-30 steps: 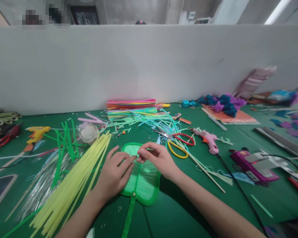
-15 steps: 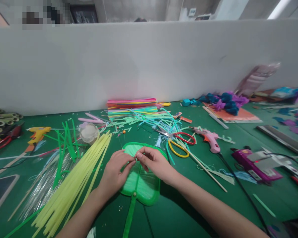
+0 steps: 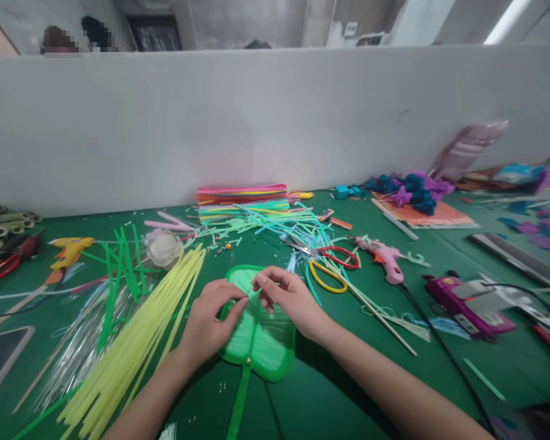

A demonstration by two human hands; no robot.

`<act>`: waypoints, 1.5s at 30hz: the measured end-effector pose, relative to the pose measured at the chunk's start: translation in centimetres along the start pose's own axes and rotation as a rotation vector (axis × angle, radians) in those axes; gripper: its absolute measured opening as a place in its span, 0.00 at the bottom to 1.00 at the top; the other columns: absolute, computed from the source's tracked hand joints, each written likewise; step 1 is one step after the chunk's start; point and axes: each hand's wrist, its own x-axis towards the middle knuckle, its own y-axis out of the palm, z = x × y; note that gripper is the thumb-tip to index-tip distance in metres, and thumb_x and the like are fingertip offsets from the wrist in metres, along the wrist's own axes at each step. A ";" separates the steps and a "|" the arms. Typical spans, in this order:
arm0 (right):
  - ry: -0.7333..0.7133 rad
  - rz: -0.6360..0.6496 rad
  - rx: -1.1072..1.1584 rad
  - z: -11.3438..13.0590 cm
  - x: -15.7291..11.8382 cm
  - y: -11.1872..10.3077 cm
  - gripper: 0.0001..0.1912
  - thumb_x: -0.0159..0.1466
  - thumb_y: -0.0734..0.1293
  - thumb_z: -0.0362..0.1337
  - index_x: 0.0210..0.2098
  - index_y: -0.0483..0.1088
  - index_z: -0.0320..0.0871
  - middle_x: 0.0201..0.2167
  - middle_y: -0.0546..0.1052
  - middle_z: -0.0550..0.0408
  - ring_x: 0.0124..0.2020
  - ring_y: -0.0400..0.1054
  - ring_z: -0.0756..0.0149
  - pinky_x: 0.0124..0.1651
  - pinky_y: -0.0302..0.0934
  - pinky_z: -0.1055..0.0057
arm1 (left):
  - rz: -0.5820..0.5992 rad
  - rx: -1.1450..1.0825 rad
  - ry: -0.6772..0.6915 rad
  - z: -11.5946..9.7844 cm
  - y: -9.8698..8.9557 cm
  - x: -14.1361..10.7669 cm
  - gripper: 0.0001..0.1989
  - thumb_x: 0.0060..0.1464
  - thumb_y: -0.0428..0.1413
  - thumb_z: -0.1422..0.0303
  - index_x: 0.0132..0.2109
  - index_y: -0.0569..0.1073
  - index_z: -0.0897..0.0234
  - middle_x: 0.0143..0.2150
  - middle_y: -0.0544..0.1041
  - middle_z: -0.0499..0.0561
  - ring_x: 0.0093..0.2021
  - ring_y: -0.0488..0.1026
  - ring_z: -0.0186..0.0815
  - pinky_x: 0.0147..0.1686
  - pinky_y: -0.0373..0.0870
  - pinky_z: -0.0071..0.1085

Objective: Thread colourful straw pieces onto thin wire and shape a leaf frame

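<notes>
A green hand fan [image 3: 275, 351] with a fuzzy rim and a pearl-like bead [image 3: 248, 361] at the base of its handle lies flat on the table. Above its upper half, my left hand [image 3: 213, 315] pinches thumb and forefinger together around something too small to name. My right hand [image 3: 291, 299] is also closed in a pinch, fingertips close to those of the left. A faint thin line shows between the two pinches. Left of my left hand lies a bundle of yellow pipe cleaners [image 3: 132, 348]. Scissors [image 3: 327, 272] with red and yellow handles rest beyond my right hand.
A pink glue gun [image 3: 385, 256] with a black cord and a purple power strip [image 3: 467, 305] lie to the right. A yellow glue gun [image 3: 68, 250] and a clear round container [image 3: 164, 247] sit to the left. A grey partition [image 3: 266, 122] stands behind.
My fingertips have drawn slightly apart, the right hand shifting a little up and exposing a thin line between the pinches. The fan lies as before; the view has tilted slightly.
</notes>
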 end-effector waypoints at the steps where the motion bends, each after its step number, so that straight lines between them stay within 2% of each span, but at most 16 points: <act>1: -0.006 -0.008 -0.016 0.0 0.0 0.0 0.22 0.59 0.70 0.56 0.31 0.70 0.42 0.24 0.71 0.61 0.22 0.63 0.74 0.25 0.58 0.75 | 0.017 -0.030 -0.044 -0.1 0.0 0.0 0.03 0.62 0.57 0.69 0.39 0.76 0.61 0.36 0.81 0.48 0.42 0.76 0.36 0.51 0.67 0.36; 4: -0.016 -0.009 -0.080 -0.2 0.0 -0.1 0.21 0.60 0.69 0.56 0.31 0.70 0.42 0.21 0.71 0.61 0.21 0.62 0.74 0.25 0.59 0.75 | 0.059 -0.132 -0.180 -0.4 -0.1 0.1 0.06 0.63 0.56 0.66 0.37 0.76 0.61 0.36 0.80 0.48 0.40 0.76 0.36 0.44 0.69 0.32; 7: -0.026 0.003 -0.121 -0.3 -0.1 0.0 0.20 0.59 0.70 0.54 0.31 0.71 0.42 0.22 0.71 0.60 0.21 0.63 0.73 0.25 0.59 0.74 | 0.069 -0.201 -0.258 -0.5 -0.1 0.1 0.08 0.63 0.55 0.65 0.37 0.77 0.61 0.35 0.80 0.48 0.38 0.76 0.35 0.41 0.68 0.30; 12: -0.027 -0.046 -0.198 -0.6 0.0 0.0 0.17 0.59 0.70 0.51 0.33 0.74 0.42 0.20 0.72 0.59 0.20 0.63 0.72 0.26 0.58 0.73 | 0.089 -0.224 -0.300 -0.5 0.0 0.2 0.09 0.62 0.56 0.64 0.36 0.77 0.62 0.34 0.80 0.48 0.38 0.76 0.36 0.42 0.68 0.30; 16: -0.029 -0.034 -0.171 -0.6 0.0 0.0 0.17 0.59 0.71 0.50 0.32 0.75 0.41 0.23 0.74 0.58 0.21 0.63 0.73 0.27 0.59 0.73 | 0.096 -0.219 -0.310 -0.5 -0.1 0.1 0.09 0.62 0.56 0.64 0.37 0.78 0.62 0.35 0.81 0.48 0.38 0.76 0.35 0.42 0.68 0.30; 22: -0.062 0.005 -0.129 -0.2 -0.3 0.3 0.18 0.59 0.71 0.52 0.31 0.72 0.42 0.23 0.72 0.59 0.22 0.64 0.72 0.27 0.59 0.74 | 0.106 -0.238 -0.263 -0.9 -0.2 0.2 0.09 0.63 0.56 0.65 0.37 0.79 0.61 0.34 0.81 0.48 0.38 0.76 0.35 0.41 0.68 0.30; 26: -0.080 -0.030 -0.159 0.1 -0.5 0.6 0.19 0.59 0.70 0.54 0.31 0.70 0.42 0.21 0.70 0.60 0.22 0.62 0.73 0.26 0.58 0.74 | 0.108 -0.239 -0.231 -1.1 -0.3 0.2 0.07 0.62 0.57 0.66 0.39 0.79 0.61 0.35 0.81 0.48 0.38 0.77 0.35 0.41 0.69 0.30; 31: -0.092 0.028 -0.137 0.2 -0.4 0.7 0.19 0.59 0.70 0.54 0.31 0.71 0.42 0.24 0.71 0.59 0.23 0.62 0.73 0.26 0.58 0.74 | 0.042 -0.228 -0.187 -1.0 -0.3 0.0 0.06 0.61 0.57 0.68 0.38 0.79 0.61 0.36 0.81 0.50 0.38 0.77 0.36 0.41 0.70 0.31; 35: -0.087 0.045 -0.084 0.5 -0.4 0.3 0.19 0.58 0.72 0.52 0.29 0.70 0.42 0.23 0.71 0.60 0.22 0.61 0.74 0.26 0.58 0.75 | 0.004 -0.159 -0.054 -1.1 0.0 0.0 0.03 0.61 0.58 0.71 0.40 0.78 0.61 0.36 0.82 0.49 0.39 0.76 0.36 0.42 0.70 0.32; 41: -0.114 -0.062 0.036 1.3 -0.2 -0.9 0.18 0.59 0.72 0.51 0.30 0.70 0.42 0.23 0.71 0.61 0.23 0.62 0.74 0.28 0.59 0.74 | -0.046 -0.072 0.055 -1.1 0.0 0.0 0.05 0.59 0.59 0.74 0.41 0.78 0.60 0.36 0.82 0.48 0.40 0.76 0.35 0.48 0.70 0.34; 45: -0.134 -0.035 -0.006 1.6 0.0 -1.2 0.19 0.60 0.71 0.52 0.31 0.69 0.42 0.23 0.71 0.60 0.24 0.63 0.73 0.28 0.60 0.74 | -0.088 -0.045 0.052 -1.0 -0.6 0.1 0.06 0.59 0.59 0.74 0.41 0.78 0.59 0.36 0.82 0.48 0.40 0.77 0.36 0.50 0.69 0.36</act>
